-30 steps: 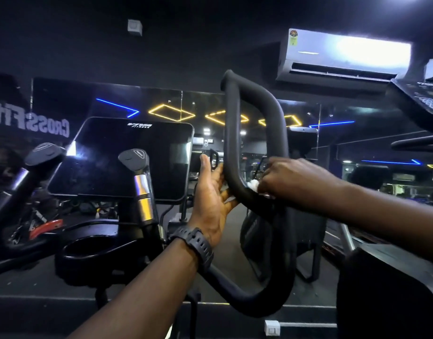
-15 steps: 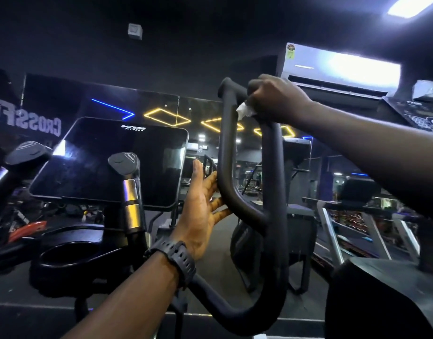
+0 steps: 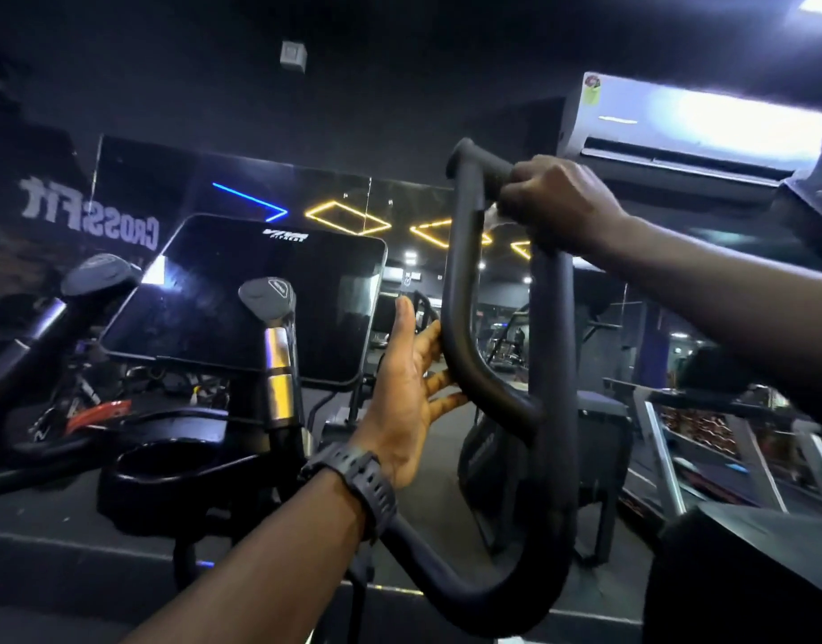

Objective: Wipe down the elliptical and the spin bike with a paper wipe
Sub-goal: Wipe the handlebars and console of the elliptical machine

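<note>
The elliptical's black looped handlebar (image 3: 460,318) rises in front of me. My right hand (image 3: 557,202) is closed around its top bend, and a bit of white paper wipe (image 3: 491,215) shows under the fingers. My left hand (image 3: 409,388), with a black watch on the wrist, rests flat against the left side of the loop, fingers spread and touching the tube. To the left sit the dark console screen (image 3: 246,299) and a short grip with a silver band (image 3: 274,337).
A black cup holder ring (image 3: 167,462) sits below the console. A mirror wall behind reflects neon lights and other machines. An air conditioner (image 3: 697,127) hangs at upper right. A dark machine part (image 3: 743,574) fills the lower right corner.
My right hand with the wipe has moved from the lower inner bend of the loop up to its top bend. My left hand has stayed against the left side.
</note>
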{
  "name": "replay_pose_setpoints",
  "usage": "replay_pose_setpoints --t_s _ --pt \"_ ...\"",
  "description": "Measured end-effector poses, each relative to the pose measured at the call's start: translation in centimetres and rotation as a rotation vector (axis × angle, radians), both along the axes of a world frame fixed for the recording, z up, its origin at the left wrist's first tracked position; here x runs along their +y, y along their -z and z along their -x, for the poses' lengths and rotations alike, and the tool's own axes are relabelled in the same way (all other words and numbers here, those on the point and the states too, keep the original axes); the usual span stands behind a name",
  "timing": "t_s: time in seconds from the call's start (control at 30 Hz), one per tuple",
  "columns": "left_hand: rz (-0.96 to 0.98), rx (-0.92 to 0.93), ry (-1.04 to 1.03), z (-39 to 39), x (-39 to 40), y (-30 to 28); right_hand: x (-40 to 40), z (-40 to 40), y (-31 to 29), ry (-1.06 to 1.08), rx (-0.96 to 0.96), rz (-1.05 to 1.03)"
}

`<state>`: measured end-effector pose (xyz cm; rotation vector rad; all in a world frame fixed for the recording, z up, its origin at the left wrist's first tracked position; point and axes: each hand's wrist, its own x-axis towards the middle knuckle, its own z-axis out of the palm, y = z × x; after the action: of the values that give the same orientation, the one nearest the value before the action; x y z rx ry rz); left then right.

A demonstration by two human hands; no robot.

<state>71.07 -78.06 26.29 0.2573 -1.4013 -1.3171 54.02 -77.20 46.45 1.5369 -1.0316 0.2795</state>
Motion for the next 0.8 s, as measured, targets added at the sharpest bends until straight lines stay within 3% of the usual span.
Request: replay_pose_setpoints --t_s 0.1,0.37,0.5,0.67,0.8 --pt "-0.002 0.011 -0.007 0.1 0.1 0.0 1.2 0.8 0.4 0.084 0.081 -0.053" --pt "0.008 0.009 -0.003 0.0 0.2 0.0 -0.5 -2.8 -2.2 0.132 0.058 0.000" --pt "-0.004 0.007 -0.007 0.1 0.0 0.1 1.7 -1.8 0.0 0.323 0.063 -0.165" --pt "0.004 0.012 0.000 0.3 0.3 0.1 2.4 -1.9 -1.8 0.234 -0.110 -0.079" --pt "0.005 0.007 -0.002 0.3 0.7 0.1 4.5 -1.5 2.0 0.243 -0.062 -0.204"
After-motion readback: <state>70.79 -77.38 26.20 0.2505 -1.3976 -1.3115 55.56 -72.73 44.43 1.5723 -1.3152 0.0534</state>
